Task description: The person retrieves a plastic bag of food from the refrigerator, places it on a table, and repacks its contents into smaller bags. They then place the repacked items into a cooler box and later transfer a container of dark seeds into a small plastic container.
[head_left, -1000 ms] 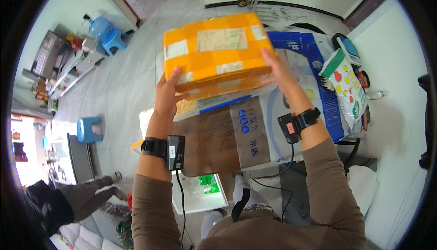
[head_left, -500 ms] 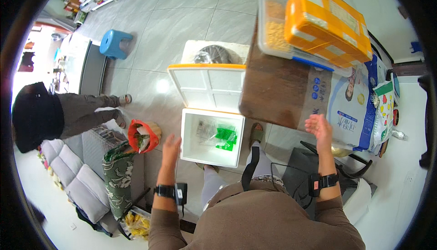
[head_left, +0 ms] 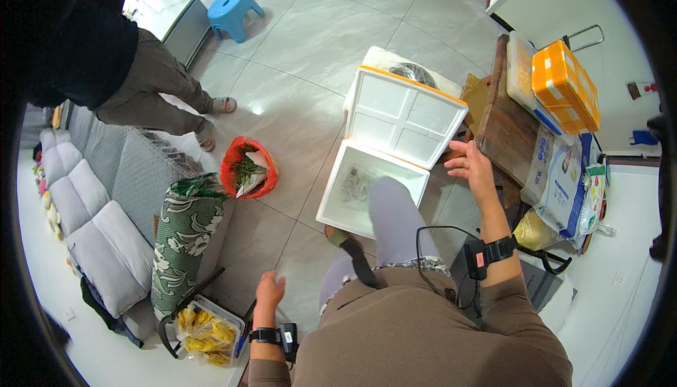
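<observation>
Has box (head_left: pixel 338 207) left of the nearer, right fingers (head_left: pixel 458 162), spread, empty; ahead-right of left fingers (head_left: pixel 266 281), loosely curled, seemingly empty.

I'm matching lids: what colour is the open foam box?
The box is white, clearest in head view.

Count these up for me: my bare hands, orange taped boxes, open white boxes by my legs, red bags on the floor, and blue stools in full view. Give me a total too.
Bare hands: 2, left hand and right hand
Orange taped box: 1
Open white box: 1
Red bag: 1
Blue stool: 1
Total: 6
</observation>
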Tool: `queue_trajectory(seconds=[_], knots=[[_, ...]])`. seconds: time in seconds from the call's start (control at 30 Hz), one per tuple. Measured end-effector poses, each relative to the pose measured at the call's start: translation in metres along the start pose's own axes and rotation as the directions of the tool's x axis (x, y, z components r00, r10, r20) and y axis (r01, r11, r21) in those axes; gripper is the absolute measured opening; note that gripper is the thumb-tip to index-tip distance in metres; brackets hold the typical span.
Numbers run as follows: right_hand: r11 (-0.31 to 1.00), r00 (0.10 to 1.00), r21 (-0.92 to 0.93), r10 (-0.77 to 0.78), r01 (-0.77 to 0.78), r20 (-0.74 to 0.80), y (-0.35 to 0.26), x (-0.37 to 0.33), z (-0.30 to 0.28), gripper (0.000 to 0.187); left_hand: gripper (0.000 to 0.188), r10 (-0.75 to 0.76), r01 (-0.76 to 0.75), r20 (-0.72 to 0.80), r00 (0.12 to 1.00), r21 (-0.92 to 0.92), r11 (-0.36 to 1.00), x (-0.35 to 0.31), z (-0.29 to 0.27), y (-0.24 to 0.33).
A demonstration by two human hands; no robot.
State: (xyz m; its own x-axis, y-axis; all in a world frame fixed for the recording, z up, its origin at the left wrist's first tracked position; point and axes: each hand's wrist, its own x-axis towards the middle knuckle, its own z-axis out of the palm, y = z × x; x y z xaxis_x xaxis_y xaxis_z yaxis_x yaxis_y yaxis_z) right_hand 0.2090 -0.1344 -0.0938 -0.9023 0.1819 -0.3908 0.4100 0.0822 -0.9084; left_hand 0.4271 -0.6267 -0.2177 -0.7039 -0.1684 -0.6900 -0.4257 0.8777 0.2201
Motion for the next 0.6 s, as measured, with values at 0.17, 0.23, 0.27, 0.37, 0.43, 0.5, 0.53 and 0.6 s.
queue_trajectory(seconds=[0.17, 0.23, 0.27, 0.37, 0.43, 0.5, 0.53, 0.6], knots=[[0.952, 0.97, -0.206, 0.24, -0.227, 0.041, 0.037, 0.047, 0.023, 0.043, 0.044, -0.016, 0.016, -0.056, 0.998, -0.004, 1.0, 0.036, -0.035, -0.016], [0.871, 0.979, -0.455, 0.203, -0.182, -0.004, 0.062, 0.069, 0.034, 0.031, 0.044, 0.1, -0.102, -0.019, 0.995, -0.11, 0.989, 0.064, -0.054, -0.001], [0.882, 0.991, -0.457, 0.136, -0.113, 0.018, 0.076, 0.083, 0.043, 0.029, 0.044, 0.167, -0.168, -0.018, 0.986, -0.127, 0.978, 0.078, -0.063, 0.007], [0.841, 0.995, -0.538, 0.097, -0.06, 0.04, 0.101, 0.136, 0.063, 0.028, 0.044, 0.22, -0.216, 0.003, 0.976, -0.172, 0.961, 0.12, -0.103, 0.027], [0.785, 0.988, -0.613, 0.147, -0.095, 0.035, 0.11, 0.182, 0.079, 0.03, 0.045, 0.245, -0.244, -0.017, 0.969, -0.176, 0.954, 0.16, -0.142, 0.042], [0.706, 0.976, -0.693, 0.217, -0.142, 0.021, 0.113, 0.243, 0.101, 0.034, 0.045, 0.265, -0.267, -0.039, 0.964, -0.097, 0.959, 0.209, -0.187, 0.066], [0.686, 0.967, -0.703, 0.254, -0.189, -0.012, 0.114, 0.274, 0.112, 0.04, 0.045, 0.253, -0.256, -0.042, 0.966, -0.103, 0.961, 0.237, -0.212, 0.082], [0.682, 0.976, -0.702, 0.198, -0.203, -0.089, 0.114, 0.331, 0.134, 0.041, 0.04, 0.291, -0.294, -0.096, 0.952, -0.025, 0.955, 0.283, -0.257, 0.115]])
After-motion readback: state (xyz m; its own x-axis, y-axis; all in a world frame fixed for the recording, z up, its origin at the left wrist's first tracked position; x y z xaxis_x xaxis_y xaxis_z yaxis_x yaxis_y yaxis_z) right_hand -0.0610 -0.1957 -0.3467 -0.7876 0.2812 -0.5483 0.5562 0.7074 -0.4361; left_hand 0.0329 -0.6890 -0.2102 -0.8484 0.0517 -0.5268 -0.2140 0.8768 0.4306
